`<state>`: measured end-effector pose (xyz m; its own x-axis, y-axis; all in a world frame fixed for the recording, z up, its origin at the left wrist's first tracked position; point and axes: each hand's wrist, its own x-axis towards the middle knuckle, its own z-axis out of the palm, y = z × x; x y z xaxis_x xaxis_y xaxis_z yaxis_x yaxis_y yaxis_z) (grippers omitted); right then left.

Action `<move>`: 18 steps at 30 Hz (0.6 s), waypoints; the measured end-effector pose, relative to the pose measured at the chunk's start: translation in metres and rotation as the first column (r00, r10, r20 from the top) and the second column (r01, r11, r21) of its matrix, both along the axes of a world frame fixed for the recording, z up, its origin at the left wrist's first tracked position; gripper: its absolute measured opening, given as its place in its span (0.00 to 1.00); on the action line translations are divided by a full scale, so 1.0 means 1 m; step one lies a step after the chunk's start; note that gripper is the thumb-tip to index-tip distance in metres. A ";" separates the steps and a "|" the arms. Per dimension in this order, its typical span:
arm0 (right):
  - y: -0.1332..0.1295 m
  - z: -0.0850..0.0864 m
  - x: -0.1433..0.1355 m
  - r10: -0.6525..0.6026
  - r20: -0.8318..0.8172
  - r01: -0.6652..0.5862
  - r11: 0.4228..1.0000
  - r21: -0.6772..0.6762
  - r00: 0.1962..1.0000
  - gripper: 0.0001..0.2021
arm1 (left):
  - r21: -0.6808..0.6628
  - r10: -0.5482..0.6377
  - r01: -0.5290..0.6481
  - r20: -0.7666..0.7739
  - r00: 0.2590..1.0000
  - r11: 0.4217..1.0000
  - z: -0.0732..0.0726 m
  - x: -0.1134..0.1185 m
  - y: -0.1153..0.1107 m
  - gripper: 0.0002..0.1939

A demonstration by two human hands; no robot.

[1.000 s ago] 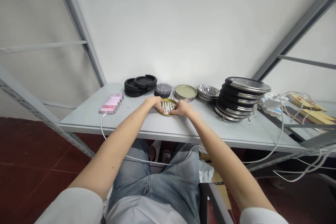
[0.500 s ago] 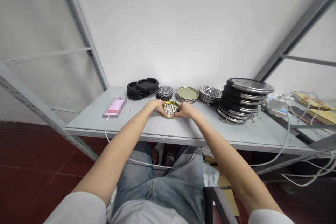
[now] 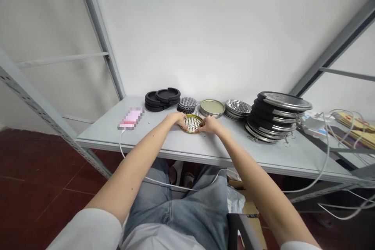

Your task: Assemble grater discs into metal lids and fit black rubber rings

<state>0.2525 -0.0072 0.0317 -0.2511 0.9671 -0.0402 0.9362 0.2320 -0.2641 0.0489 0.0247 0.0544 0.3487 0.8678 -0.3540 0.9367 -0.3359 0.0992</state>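
Note:
Between my two hands lies a round grater disc with a gold rim and a silver, hole-patterned face (image 3: pixel 192 123), low on the grey tabletop. My left hand (image 3: pixel 177 119) grips its left edge, the thumb over the rim. On the right edge, my right hand (image 3: pixel 210 125) pinches the rim, thumb and fingers pressed near the face. Just behind stand a small stack of grey studded discs (image 3: pixel 188 103), a pile of pale gold-rimmed round lids (image 3: pixel 212 106) and a pile of shiny silver grater plates (image 3: pixel 238 107). The undersides of my fingers are hidden.
Stacked black round holders (image 3: pixel 167 94) stand at back left. A phone (image 3: pixel 131 118) with a white cable lies at left. To the right rises a tall stack of black and silver round pieces (image 3: pixel 274 119) with wire clips. Grey shelf posts (image 3: pixel 101 31) frame the table (image 3: pixel 164 140).
The view has shifted slightly, so the table and stacks sit a little further right. Both hands stay on the gold-rimmed disc, with only small finger movement.

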 end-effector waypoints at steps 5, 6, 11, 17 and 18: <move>0.000 0.003 -0.002 -0.016 -0.002 0.016 0.999 -0.033 1.000 0.25 | -0.008 0.009 -0.009 0.011 1.000 1.000 0.004 0.000 -0.004 0.50; 0.000 0.003 -0.002 -0.009 -0.005 0.009 0.999 -0.038 1.000 0.24 | -0.010 0.011 -0.011 0.013 1.000 1.000 0.005 0.000 -0.005 0.50; 0.001 0.000 0.000 -0.011 -0.020 0.010 0.999 -0.038 1.000 0.23 | -0.006 0.004 -0.004 0.006 1.000 1.000 0.006 0.000 -0.006 0.48; 0.004 -0.006 0.001 -0.009 -0.036 0.008 1.000 -0.021 0.999 0.23 | -0.007 0.007 -0.007 -0.006 1.000 1.000 0.004 0.000 -0.004 0.49; 0.004 -0.007 0.001 -0.012 -0.036 0.011 1.000 -0.020 0.999 0.23 | -0.009 0.009 -0.009 -0.003 1.000 1.000 0.004 0.000 -0.004 0.49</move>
<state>0.2540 -0.0033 0.0245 -0.2414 0.9691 -0.0509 0.9286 0.2155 -0.3020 0.0490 0.0202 0.0584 0.3398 0.8677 -0.3629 0.9399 -0.3267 0.0991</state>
